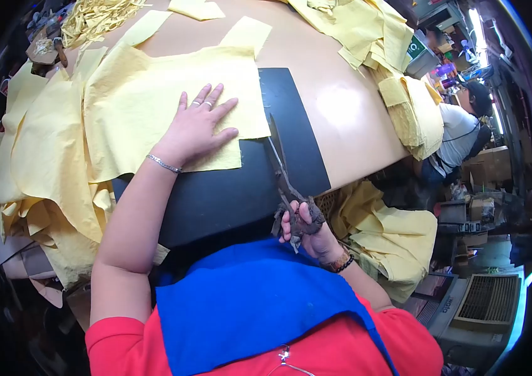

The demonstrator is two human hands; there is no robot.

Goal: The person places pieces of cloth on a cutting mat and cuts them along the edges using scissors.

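Note:
Yellow fabric (147, 106) lies spread over a black mat (216, 203) on the table. My left hand (200, 128) rests flat on this fabric near its right part, fingers spread. In my right hand (307, 232), at the near edge of the mat, are large dark scissors (281, 169) with cloth-wrapped handles. Their blades point away from me and look slightly parted, beside the right edge of the fabric. The tips are near the fabric's lower right corner; whether they touch it I cannot tell.
Yellow strips (97, 19) heap at the far left of the table (347, 125). More yellow cloth (372, 28) lies at the far right, with a folded stack (410, 113) on the right edge. Cloth (391, 232) hangs beside my right arm. A person (460, 128) is at the right.

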